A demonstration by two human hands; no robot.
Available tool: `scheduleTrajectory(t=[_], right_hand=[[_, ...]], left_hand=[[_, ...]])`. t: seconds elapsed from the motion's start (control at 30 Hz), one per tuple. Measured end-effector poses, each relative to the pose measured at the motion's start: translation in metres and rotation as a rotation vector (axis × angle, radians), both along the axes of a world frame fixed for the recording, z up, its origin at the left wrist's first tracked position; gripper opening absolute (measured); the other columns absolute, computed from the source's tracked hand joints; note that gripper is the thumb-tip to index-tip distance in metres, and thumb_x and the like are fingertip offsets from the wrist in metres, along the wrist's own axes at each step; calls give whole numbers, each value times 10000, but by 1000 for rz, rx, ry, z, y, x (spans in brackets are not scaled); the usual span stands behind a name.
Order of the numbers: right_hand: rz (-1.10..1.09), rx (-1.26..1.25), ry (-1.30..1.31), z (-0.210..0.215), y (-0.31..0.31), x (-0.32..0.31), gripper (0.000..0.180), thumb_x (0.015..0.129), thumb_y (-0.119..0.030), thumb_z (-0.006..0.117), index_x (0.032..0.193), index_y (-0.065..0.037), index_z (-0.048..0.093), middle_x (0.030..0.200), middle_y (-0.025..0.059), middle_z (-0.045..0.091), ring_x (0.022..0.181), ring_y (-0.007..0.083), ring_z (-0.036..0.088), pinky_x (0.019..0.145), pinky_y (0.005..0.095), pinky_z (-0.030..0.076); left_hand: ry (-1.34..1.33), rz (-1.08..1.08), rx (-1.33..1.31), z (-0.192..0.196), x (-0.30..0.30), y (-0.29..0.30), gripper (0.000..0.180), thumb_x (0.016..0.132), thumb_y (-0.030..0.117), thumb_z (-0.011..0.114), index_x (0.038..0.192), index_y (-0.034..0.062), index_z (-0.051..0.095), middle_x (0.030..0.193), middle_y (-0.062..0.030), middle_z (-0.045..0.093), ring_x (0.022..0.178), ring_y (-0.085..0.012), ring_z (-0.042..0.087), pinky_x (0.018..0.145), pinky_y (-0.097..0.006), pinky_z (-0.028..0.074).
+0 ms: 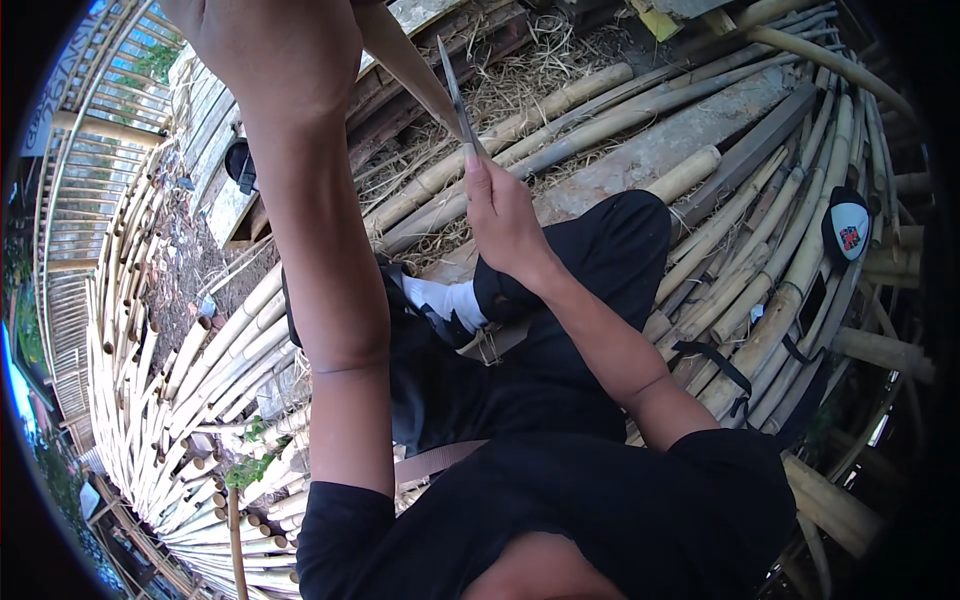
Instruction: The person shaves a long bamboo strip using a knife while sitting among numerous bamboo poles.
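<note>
My left hand (275,45) is raised at the top edge, its fingers cut off or turned out of sight. A flat, pale bamboo strip (405,65) slants down from that hand toward my right hand, and the left hand appears to grip it. My right hand (503,215) is closed around a knife, whose handle is mostly hidden in the fist. The narrow grey blade (455,95) points up and away, and it crosses the strip's lower end just above my right thumb. Contact between blade and strip is likely there, but small to see.
I sit with bent legs in black trousers (610,235). Bamboo poles (560,110) and wooden beams surround me, with curly shavings (560,50) among them. A black and white cap-like item (848,226) lies at right. A bamboo fence (85,200) stands at far left, near many cut poles (200,460).
</note>
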State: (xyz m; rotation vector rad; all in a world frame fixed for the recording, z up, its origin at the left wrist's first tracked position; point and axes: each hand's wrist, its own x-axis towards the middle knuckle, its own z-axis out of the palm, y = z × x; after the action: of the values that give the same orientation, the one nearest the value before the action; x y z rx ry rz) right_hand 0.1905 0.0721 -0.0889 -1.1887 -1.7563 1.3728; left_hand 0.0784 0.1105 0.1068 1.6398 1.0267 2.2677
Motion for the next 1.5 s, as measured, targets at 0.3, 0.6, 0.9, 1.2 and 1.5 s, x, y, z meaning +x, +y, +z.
scheduleTrajectory(t=[0.3, 0.6, 0.9, 1.2, 1.5], right_hand=[[-93, 33, -193, -63, 3, 5, 425, 972, -311, 337, 820, 37, 527, 704, 268, 574, 738, 466, 553, 668, 523, 417], [-92, 60, -258, -89, -2, 5, 448, 971, -301, 311, 826, 47, 552, 704, 285, 566, 751, 476, 551, 684, 530, 419], [-60, -112, -61, -13, -23, 2, 432, 976, -312, 329, 815, 35, 531, 681, 258, 560, 730, 456, 554, 637, 501, 410], [-138, 26, -295, -92, -7, 6, 406, 966, -303, 355, 870, 39, 551, 755, 295, 583, 784, 469, 563, 689, 540, 420], [-74, 31, -30, -35, -22, -24, 378, 965, -280, 374, 831, 41, 523, 688, 269, 566, 705, 460, 556, 611, 511, 414]], left_hand=[[-178, -150, -114, -14, -18, -7, 603, 938, 580, 196, 524, 142, 218, 462, 22, 130, 379, -102, 100, 381, -253, 120], [-61, 8, 10, -13, -25, -6, 490, 948, 522, 359, 578, 215, 265, 452, 89, 173, 362, -24, 117, 298, -203, 116], [-12, 26, -42, -14, -18, -8, 549, 948, 526, 260, 539, 160, 241, 455, 43, 166, 369, -71, 129, 355, -229, 125], [80, 186, -136, -17, -27, -14, 613, 925, 604, 152, 502, 160, 171, 435, 31, 140, 391, -73, 111, 381, -224, 117], [-14, 152, -153, -17, -38, -22, 604, 937, 570, 173, 505, 149, 155, 449, 29, 115, 411, -88, 115, 418, -250, 118]])
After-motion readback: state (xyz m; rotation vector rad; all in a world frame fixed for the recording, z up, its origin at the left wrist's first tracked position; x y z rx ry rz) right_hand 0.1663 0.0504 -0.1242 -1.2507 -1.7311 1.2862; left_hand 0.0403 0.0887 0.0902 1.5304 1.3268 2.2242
